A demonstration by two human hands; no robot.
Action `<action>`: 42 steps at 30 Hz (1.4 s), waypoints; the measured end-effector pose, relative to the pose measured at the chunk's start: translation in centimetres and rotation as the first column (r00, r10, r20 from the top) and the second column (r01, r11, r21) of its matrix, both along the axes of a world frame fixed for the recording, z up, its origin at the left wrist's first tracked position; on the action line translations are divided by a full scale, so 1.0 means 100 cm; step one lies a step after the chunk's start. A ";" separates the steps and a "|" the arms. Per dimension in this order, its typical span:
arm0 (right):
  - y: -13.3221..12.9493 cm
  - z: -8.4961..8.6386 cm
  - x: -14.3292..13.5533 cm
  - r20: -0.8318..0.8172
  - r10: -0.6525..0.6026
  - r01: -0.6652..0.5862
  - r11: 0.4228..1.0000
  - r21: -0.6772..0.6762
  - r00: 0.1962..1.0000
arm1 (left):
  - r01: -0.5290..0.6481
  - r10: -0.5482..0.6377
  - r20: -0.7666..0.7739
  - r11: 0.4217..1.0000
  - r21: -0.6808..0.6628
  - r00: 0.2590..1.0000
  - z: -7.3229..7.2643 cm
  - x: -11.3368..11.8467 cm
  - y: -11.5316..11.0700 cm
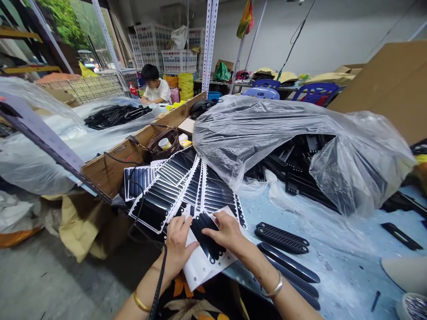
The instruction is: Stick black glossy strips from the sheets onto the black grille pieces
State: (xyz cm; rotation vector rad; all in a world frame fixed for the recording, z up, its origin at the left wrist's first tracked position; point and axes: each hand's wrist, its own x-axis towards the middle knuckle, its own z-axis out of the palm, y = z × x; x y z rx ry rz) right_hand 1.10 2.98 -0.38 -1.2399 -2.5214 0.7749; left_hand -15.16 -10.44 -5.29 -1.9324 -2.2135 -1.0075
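A white-backed sheet of black strip stickers (218, 257) lies at the near edge of the table, its lower part curling toward me. My left hand (180, 240) grips its left side, thumb stretched over the white backing. On the upper right part of the same sheet is my right hand (227, 231), thumb lying across the black strips and fingers at the edge. Beyond my hands, more black sticker sheets (155, 200) are fanned out in overlapping layers. Right of my right forearm lie a black textured plastic piece (282, 238) and several smooth black strips (290, 262).
Clear plastic (267, 120) drapes over a heap of black plastic parts (300, 164). A cardboard barrier (110, 171) borders the table's left, with a brown bag (163, 144) beside it. A dark cord (162, 275) crosses my left wrist. Another person (156, 89) sits behind.
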 end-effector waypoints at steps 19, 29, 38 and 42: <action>0.012 0.051 0.022 -0.472 -0.029 -0.188 0.894 -0.406 0.881 | 0.287 0.023 0.971 0.953 -0.093 0.237 0.088 0.003 0.031; -0.020 0.068 0.060 -0.420 0.091 -0.033 0.989 0.145 0.903 | 0.060 0.060 0.998 0.996 -0.060 0.003 0.084 0.041 0.042; -0.043 0.050 0.046 -0.500 -0.007 -0.075 0.987 -0.144 0.866 | 0.302 -0.031 0.992 0.951 0.068 -0.126 0.108 0.068 0.043; -0.038 0.064 0.048 -0.518 -0.048 -0.038 0.987 -0.154 0.854 | 0.312 -0.058 0.989 0.945 0.099 -0.138 0.109 0.074 0.043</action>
